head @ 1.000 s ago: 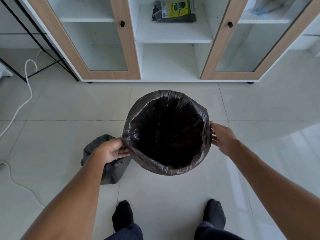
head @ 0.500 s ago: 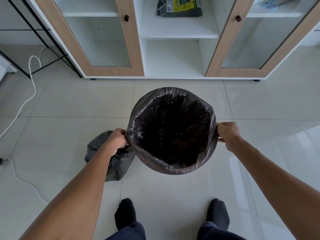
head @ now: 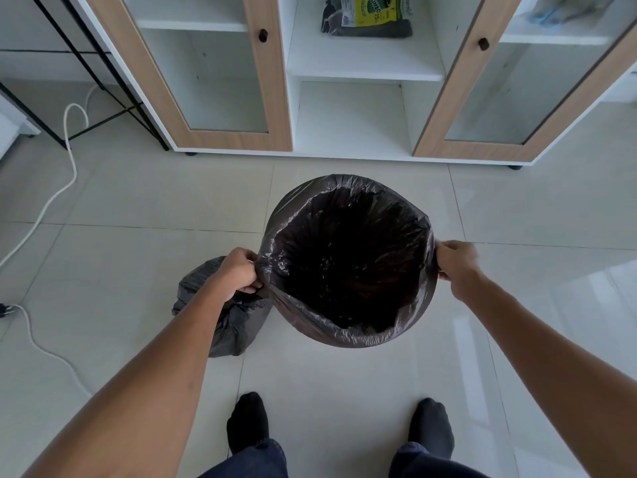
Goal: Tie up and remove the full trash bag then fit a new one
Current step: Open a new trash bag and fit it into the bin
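A new black trash bag (head: 348,334) lines a round bin on the tiled floor, its edge folded over the rim so the bin itself is hidden. My left hand (head: 238,270) grips the bag's folded edge at the left side of the rim. On the right side my right hand (head: 455,263) is closed on the same edge. Behind my left forearm the full tied black bag (head: 238,322) rests on the floor, touching the bin's left side.
A white and wood cabinet (head: 272,81) stands just beyond the bin, with a pack of trash bags (head: 367,15) on its middle shelf. A white cable (head: 51,198) snakes over the floor at the left. My two feet in dark socks (head: 248,420) stand near the bottom edge.
Both hands have closed on the bag's folded edge at the rim; a second ago the right hand was open beside it. The view has shifted slightly.
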`<state>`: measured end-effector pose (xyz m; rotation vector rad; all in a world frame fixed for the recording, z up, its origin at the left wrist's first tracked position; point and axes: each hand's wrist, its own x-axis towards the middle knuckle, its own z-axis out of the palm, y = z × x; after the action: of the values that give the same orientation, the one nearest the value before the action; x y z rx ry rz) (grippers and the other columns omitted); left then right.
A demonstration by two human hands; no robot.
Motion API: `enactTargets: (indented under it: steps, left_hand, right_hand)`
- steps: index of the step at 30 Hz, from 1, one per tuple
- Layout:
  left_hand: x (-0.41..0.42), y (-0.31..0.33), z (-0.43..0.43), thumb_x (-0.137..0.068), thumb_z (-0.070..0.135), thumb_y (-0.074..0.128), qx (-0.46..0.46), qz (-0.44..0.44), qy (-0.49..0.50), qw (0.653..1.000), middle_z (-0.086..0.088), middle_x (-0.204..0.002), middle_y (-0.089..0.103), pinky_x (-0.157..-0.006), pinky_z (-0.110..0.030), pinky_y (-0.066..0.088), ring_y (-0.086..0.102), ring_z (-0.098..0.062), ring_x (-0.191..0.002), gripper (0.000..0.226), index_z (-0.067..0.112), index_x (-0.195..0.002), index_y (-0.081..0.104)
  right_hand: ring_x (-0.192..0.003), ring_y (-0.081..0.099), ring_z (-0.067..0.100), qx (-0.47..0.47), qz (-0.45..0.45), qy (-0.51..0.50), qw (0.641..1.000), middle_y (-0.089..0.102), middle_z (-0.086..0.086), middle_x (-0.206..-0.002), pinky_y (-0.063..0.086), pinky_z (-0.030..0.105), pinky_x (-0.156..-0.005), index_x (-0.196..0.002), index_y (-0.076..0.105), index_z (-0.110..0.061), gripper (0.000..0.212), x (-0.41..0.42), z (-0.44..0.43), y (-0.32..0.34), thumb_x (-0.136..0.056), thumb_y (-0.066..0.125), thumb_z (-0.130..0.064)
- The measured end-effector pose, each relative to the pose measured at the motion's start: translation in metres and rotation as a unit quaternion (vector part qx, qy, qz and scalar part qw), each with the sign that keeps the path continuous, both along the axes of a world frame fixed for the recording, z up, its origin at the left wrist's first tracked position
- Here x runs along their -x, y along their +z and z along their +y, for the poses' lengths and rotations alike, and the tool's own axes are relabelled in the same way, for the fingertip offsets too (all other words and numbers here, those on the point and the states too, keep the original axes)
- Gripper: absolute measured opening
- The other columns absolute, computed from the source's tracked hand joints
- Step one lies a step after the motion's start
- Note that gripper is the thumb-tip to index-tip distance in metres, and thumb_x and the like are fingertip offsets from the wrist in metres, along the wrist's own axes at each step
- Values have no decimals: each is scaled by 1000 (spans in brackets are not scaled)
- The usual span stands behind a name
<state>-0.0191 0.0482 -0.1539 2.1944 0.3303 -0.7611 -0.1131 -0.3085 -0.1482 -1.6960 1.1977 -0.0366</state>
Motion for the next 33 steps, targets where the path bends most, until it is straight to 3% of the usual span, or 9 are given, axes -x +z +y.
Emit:
enactTargets:
  steps: [4, 7, 9, 14, 17, 22, 25, 29, 33]
  left_hand:
    - [-6, 22, 0, -102, 29, 47, -125, -177, 3, 976, -9, -88, 70, -68, -42, 59, 69, -30, -70, 26, 8, -103, 62]
    - [-7, 49, -12, -100, 29, 47, -131, -404, -30, 905, 4, -67, 65, -46, -27, 46, 59, -17, -51, 19, 15, -94, 59]
    - [0, 67, -30, -98, 29, 50, -117, -462, -147, 867, 9, -59, 61, -43, -22, 42, 55, -9, -45, 17, 20, -86, 58]
    - [25, 56, -76, -96, 30, 57, -204, -344, -478, 782, -4, -111, 63, -89, -40, 50, 60, -23, -102, 24, 18, -114, 66]
    - [32, 38, -83, -96, 51, 48, -345, -179, -556, 735, -16, -147, 43, -117, -47, 23, 39, -32, -136, 56, 16, -140, 52]
    - [36, 20, -84, -94, 68, 27, -491, -44, -585, 644, -20, -162, 15, -121, -49, -5, 4, -35, -151, 83, 11, -153, 29]
    - [40, 19, -86, -93, 69, 31, -495, -32, -577, 649, -20, -162, 17, -121, -50, -4, 5, -37, -151, 85, 10, -154, 28]
    - [35, 17, -90, -91, 60, 51, -396, -114, -556, 722, -20, -151, 38, -117, -47, 22, 34, -37, -140, 73, 11, -144, 46]
    - [39, -5, -99, -88, 67, 50, -368, -70, -566, 734, -18, -162, 13, -119, -49, 16, 18, -37, -148, 88, 12, -154, 27]
  right_hand:
    - [-81, 54, 22, 286, -128, 82, 946, 61, 7, -93, 39, 30, -71, -107, 54, -12, 18, 3, 5, 24, -92, 51, -21]
    - [-85, 54, 24, 428, -197, 247, 847, 58, 9, -100, 45, 34, -69, -109, 58, -10, 17, 6, 16, 40, -93, 54, -14]
    - [-91, 56, 30, 470, -176, 367, 783, 59, 10, -104, 49, 39, -75, -110, 62, -10, 20, 7, 29, 41, -91, 58, -15]
    - [-137, 37, 32, 497, 76, 584, 637, 46, 10, -142, 21, 42, -119, -147, 38, -13, 69, 11, 52, 19, -92, 48, -55]
    - [-150, 13, 35, 511, 222, 611, 562, 30, 18, -157, 1, 48, -123, -151, 33, -19, 79, 11, 53, 10, -89, 39, -67]
    - [-149, -15, 42, 500, 401, 627, 443, 1, 18, -164, -15, 57, -117, -153, 30, -23, 76, 7, 64, 5, -93, 26, -69]
    - [-149, -9, 45, 501, 425, 622, 425, 6, 20, -164, -10, 60, -117, -154, 29, -21, 72, 6, 73, 9, -96, 27, -63]
    - [-123, 41, 35, 563, 262, 606, 497, 46, 17, -133, 30, 45, -106, -136, 48, -17, 44, 3, 79, 10, -95, 43, -31]
    - [-138, 28, 40, 564, 173, 616, 522, 30, 23, -148, 22, 50, -114, -150, 28, -15, 70, -16, 72, -10, -92, 52, -46]
